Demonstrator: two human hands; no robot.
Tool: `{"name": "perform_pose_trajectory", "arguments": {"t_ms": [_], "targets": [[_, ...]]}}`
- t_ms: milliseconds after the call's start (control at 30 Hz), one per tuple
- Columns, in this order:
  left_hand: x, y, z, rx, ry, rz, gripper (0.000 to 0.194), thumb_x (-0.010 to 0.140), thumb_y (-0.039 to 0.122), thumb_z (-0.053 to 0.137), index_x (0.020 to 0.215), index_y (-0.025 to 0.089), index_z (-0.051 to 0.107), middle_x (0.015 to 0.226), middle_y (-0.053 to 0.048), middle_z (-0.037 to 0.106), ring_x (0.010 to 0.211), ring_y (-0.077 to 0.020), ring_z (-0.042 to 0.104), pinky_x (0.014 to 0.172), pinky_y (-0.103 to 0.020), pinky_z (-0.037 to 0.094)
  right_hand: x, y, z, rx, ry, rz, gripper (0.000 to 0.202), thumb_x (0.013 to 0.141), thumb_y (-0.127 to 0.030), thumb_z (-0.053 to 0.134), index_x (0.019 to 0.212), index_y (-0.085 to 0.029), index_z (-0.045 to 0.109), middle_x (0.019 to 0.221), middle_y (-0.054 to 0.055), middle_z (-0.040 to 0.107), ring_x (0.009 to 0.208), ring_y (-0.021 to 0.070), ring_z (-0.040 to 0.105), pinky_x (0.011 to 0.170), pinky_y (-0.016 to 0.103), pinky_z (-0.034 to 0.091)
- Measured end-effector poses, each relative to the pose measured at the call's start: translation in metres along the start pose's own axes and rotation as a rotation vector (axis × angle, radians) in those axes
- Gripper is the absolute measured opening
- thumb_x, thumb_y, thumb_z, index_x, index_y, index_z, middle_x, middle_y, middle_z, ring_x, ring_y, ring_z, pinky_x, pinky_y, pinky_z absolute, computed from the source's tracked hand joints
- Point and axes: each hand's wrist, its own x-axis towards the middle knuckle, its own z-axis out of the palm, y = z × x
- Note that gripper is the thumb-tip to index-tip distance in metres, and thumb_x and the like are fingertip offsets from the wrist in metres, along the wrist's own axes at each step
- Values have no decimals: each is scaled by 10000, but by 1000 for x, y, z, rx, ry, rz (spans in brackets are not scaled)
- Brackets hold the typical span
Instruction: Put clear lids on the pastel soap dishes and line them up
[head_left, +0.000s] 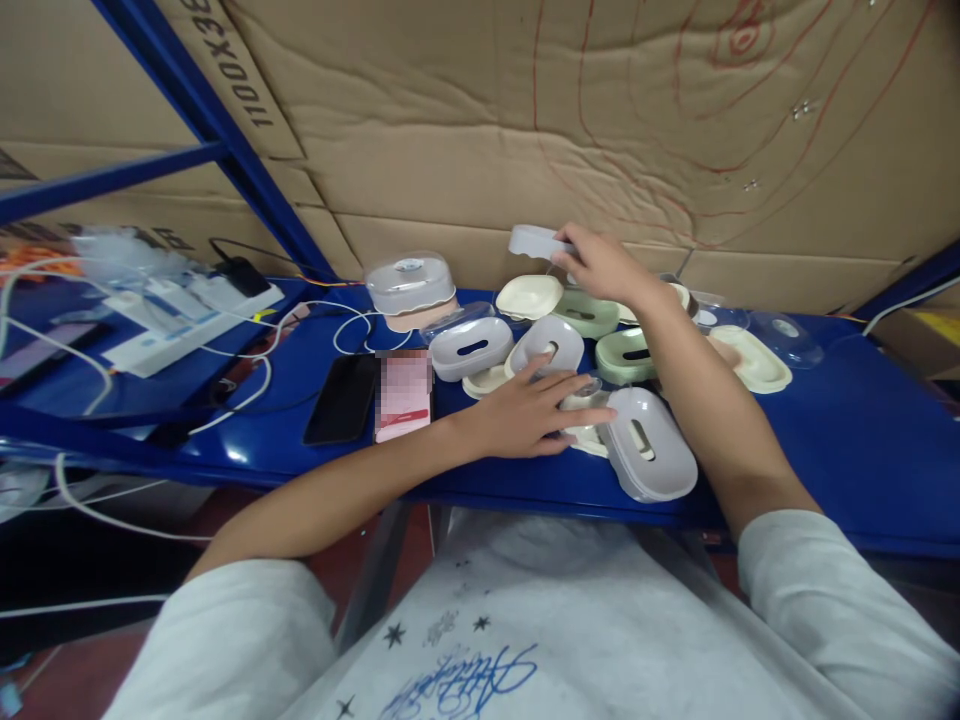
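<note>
My right hand (604,265) is raised at the back of the table and pinches a light grey plastic cover (534,241) by its right end. Fingers spread, my left hand (536,408) lies low over the parts in the middle. Its fingertips reach a grey oval case with a slot (660,460) at the front and overlap another grey slotted case (566,340). A third grey slotted case (471,350) sits to the left. Around them are green slotted cases (622,355), a cream oval tray (529,296) and a cream piece (757,360) on the right.
A clear-lidded case (411,283) stands at the back left. A black phone (341,398) and a phone with a lit pink screen (405,390) lie left of my left hand. Cables run from a white power strip (191,325). Cardboard (450,180) walls the back; a blue post (255,200) rises left.
</note>
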Motion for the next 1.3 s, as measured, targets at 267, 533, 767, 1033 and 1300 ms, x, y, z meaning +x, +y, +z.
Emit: {"name": "perform_pose_trajectory", "arguments": {"t_ms": [267, 533, 767, 1033, 1300], "targets": [[1, -8, 2, 118, -4, -219, 645, 1066, 296, 582, 1670, 387, 376, 1653, -139, 485, 1516, -354, 485, 1285, -643, 259, -9, 21, -26, 2, -38, 35, 366, 993, -307, 524, 1261, -205, 750, 1261, 123, 778, 1167, 338, 694, 1034, 487, 510], [-5, -27, -23, -191, 65, -164, 671, 1060, 593, 558, 1649, 304, 413, 1691, -150, 437, 1564, -333, 418, 1303, -654, 207, -50, -45, -75, -3, -27, -202, 365, 1045, -352, 512, 1294, -218, 743, 1256, 106, 783, 1163, 332, 715, 1019, 484, 526], [-47, -106, -66, 95, 254, -907, 685, 1002, 447, 679, 1626, 279, 449, 1740, -162, 326, 1605, -426, 292, 1285, -713, 151, -165, -105, -31, 67, -98, -600, 292, 1083, -280, 547, 1298, -242, 741, 1311, 76, 774, 1237, 257, 704, 1146, 512, 487], [-97, -170, -49, 41, 47, -1154, 916, 885, 549, 830, 1645, 263, 405, 1691, -209, 356, 1542, -500, 338, 1193, -683, 357, -164, -42, 3, 124, -124, -251, 318, 1066, -460, 513, 1222, -375, 777, 1303, 59, 768, 1269, 333, 686, 1116, 616, 487], [-60, -137, -51, -18, 381, -750, 849, 923, 727, 698, 1591, 256, 471, 1646, -178, 420, 1526, -401, 402, 1264, -586, 326, -100, -58, -19, 106, -9, -173, 665, 1038, -628, 519, 1634, -345, 439, 1741, 82, 346, 1600, 370, 324, 1258, 611, 310]]}}
